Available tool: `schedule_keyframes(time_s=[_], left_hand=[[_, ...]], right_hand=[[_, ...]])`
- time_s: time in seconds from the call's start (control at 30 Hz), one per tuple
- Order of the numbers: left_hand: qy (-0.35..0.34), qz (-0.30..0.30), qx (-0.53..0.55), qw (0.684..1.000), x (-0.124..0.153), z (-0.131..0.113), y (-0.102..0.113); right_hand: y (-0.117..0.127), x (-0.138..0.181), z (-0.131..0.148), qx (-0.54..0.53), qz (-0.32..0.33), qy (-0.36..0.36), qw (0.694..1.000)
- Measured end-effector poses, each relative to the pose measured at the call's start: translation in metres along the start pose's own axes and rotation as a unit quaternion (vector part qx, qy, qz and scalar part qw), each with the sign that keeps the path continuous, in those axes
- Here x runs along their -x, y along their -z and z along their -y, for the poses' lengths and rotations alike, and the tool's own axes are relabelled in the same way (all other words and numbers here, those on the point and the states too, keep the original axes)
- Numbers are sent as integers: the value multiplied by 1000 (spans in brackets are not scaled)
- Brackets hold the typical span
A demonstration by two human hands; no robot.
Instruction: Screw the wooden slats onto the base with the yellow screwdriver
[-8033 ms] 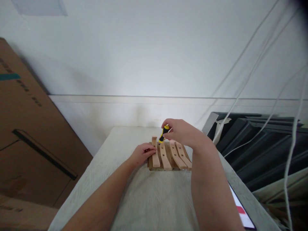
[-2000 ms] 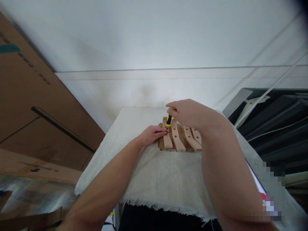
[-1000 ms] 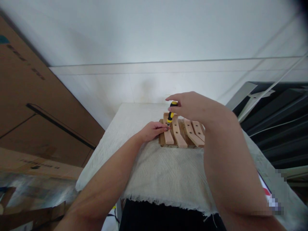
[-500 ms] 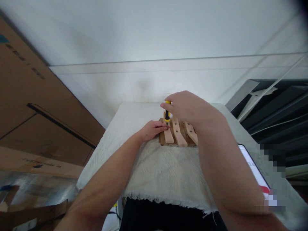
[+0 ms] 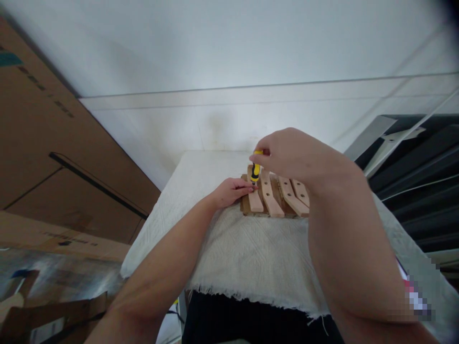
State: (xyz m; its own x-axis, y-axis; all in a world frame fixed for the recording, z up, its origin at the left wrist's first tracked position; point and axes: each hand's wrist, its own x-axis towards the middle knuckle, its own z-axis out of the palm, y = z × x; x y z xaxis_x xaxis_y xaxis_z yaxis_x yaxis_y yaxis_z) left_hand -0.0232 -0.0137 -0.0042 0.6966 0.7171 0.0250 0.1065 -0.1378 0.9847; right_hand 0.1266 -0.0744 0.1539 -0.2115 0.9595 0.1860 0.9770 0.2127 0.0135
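Right hand (image 5: pixel 292 155) clenched on the top of the yellow-black screwdriver (image 5: pixel 255 171), held upright, tip on the leftmost slat (image 5: pixel 255 198) of the wooden slat panel (image 5: pixel 275 200) at the far end of the cloth-covered worktop (image 5: pixel 251 248). Left hand (image 5: pixel 229 191) pinches at the tip; whether it holds a screw, can't tell. Best practice: keep the shaft vertical, press straight down, brace the slat.

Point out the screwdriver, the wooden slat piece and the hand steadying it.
screwdriver (image 5: pixel 255 172): head view, on the black and yellow handle.
wooden slat piece (image 5: pixel 271 203): head view, on the second slat from the left.
left hand (image 5: pixel 229 191): head view, on the back of the hand.
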Motion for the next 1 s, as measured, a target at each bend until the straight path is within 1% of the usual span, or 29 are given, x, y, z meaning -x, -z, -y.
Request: schedule_keyframes(time_s=[0.1, 0.17, 0.23, 0.37, 0.43, 0.47, 0.53, 0.63, 0.7, 0.8, 0.87, 0.93, 1.0], left_hand=[[7, 2, 4, 1000, 0, 0, 0], [11, -2, 2, 1000, 0, 0, 0], [15, -7, -1, 1000, 0, -1, 0], [12, -10, -7, 1000, 0, -2, 0], [6, -10, -7, 1000, 0, -3, 0], [4, -9, -6, 1000, 1, -3, 0], [2, -3, -7, 1000, 1, -3, 0], [9, -1, -9, 1000, 1, -3, -1], [10, -2, -1, 1000, 1, -2, -1], [9, -5, 7, 1000, 0, 0, 0], [14, -6, 1, 1000, -1, 2, 0], [16, -3, -7, 1000, 0, 3, 0], [8, 2, -12, 1000, 0, 4, 1]], right_hand=[[-1, 1, 0, 21, -32, -99, 994], [-4, -2, 0, 15, -45, -126, 991], [-8, -7, -3, 0, -37, -107, 994], [-7, -6, -9, -37, 3, -2, 999], [-3, -3, -13, -53, 23, 22, 998], [-2, -1, -15, -54, 30, 21, 998], [-2, -1, -17, -38, 27, -13, 999], [-9, -7, -16, -1, 0, -77, 997], [-13, -11, -13, 6, -11, -88, 996], [-13, -11, -10, -13, -16, -60, 998], [-7, -6, -9, -43, -4, -23, 999], [-1, 0, -11, -67, 25, 11, 997], [4, 4, -15, -66, 61, 21, 996]])
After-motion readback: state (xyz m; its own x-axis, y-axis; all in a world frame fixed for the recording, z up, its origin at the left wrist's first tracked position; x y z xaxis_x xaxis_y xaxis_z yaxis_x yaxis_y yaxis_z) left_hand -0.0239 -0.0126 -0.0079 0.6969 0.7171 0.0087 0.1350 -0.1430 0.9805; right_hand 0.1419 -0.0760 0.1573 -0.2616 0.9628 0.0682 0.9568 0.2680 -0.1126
